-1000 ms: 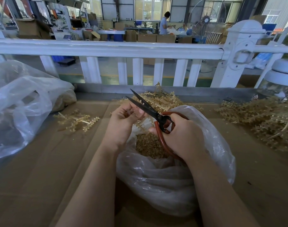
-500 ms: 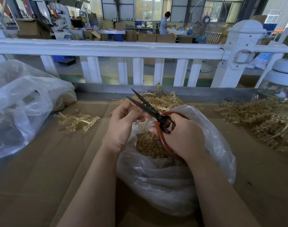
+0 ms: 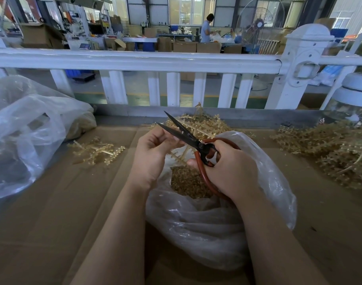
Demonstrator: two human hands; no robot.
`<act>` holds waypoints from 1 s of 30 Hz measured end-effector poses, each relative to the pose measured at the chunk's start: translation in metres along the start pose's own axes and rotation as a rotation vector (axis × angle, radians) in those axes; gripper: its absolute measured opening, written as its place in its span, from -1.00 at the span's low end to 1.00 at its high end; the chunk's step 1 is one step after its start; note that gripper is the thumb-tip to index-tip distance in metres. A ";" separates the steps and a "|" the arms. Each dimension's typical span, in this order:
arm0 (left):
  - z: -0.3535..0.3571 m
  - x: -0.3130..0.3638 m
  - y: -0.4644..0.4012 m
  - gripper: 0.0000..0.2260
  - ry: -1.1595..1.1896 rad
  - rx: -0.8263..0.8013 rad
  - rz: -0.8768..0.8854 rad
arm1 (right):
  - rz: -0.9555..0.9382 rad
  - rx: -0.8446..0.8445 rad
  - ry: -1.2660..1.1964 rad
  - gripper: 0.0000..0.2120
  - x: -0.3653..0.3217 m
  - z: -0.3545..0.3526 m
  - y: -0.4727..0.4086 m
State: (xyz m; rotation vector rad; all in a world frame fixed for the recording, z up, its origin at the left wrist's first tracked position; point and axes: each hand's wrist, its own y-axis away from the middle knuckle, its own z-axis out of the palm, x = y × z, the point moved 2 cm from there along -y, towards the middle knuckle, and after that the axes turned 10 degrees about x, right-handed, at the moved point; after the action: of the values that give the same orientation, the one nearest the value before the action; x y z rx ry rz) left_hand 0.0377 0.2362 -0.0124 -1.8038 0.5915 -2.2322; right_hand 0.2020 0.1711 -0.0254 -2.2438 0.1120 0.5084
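Note:
My right hand [image 3: 229, 169] grips black scissors [image 3: 184, 134] by their red-brown loop handles, blades parted and pointing up-left. My left hand [image 3: 151, 155] holds a golden plastic sprue [image 3: 177, 154] with curled fingers, right at the blades. Both hands hover over an open clear plastic bag [image 3: 207, 227] on the cardboard-covered table [image 3: 52, 223]. Small golden cut pieces [image 3: 188, 182] fill the bag's bottom. Most of the held sprue is hidden behind my left hand.
A small golden sprue [image 3: 97, 150] lies left of the bag, a heap of sprues [image 3: 202, 123] behind it, and a big pile [image 3: 336, 149] at right. A large clear bag [image 3: 25, 130] sits far left. A white railing [image 3: 135, 60] borders the table's far edge.
The scissor blades and my left hand's fingers have shifted only slightly around the sprue; nothing else has moved.

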 end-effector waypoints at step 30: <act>0.004 0.001 0.001 -0.81 -0.024 -0.005 0.031 | -0.051 0.072 -0.047 -0.29 0.003 0.005 0.002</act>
State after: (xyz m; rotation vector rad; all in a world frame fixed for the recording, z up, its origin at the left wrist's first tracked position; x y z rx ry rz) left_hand 0.0415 0.2344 -0.0108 -1.8095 0.6166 -2.1876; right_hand 0.2030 0.1740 -0.0307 -2.1579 0.0477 0.5208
